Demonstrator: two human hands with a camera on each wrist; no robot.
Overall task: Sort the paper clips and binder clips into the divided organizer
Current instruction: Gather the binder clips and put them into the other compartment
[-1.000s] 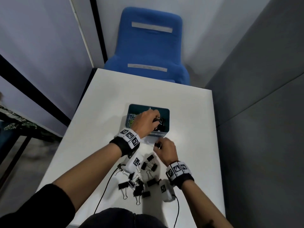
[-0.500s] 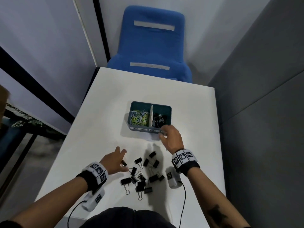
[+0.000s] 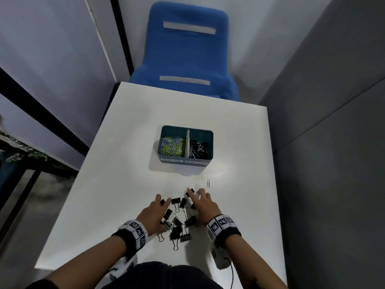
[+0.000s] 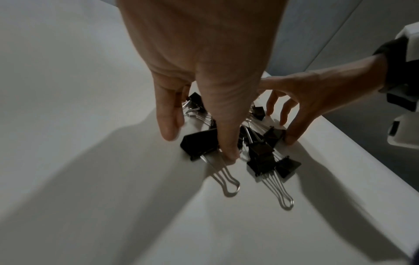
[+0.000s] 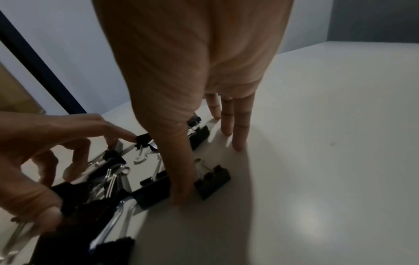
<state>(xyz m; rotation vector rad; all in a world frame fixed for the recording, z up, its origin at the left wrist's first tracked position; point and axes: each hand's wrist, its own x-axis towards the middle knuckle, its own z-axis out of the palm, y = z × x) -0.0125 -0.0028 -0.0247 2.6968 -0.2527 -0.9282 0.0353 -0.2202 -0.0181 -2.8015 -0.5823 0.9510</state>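
Observation:
A teal divided organizer (image 3: 166, 130) stands mid-table, with yellow and white paper clips (image 3: 172, 145) in its left half and black binder clips (image 3: 198, 150) in its right half. Several loose black binder clips (image 3: 176, 223) (image 4: 260, 148) (image 5: 154, 186) lie in a pile near the front edge. My left hand (image 3: 155, 214) (image 4: 204, 107) rests on the pile's left side, fingers spread, thumb tip pressing a clip's wire handle. My right hand (image 3: 203, 207) (image 5: 204, 125) flanks the right side, fingertips on the table, thumb between two clips. Neither hand lifts a clip. One silver paper clip (image 3: 208, 183) lies alone beyond the right hand.
The white table (image 3: 125, 163) is bare around the organizer. A blue chair (image 3: 187, 59) stands behind its far edge. Grey partition walls close in on the right and left. The table's right edge is near my right wrist.
My left hand came back from the organizer to the left side of the pile. My right hand drew back from the organizer's front to the pile's right side.

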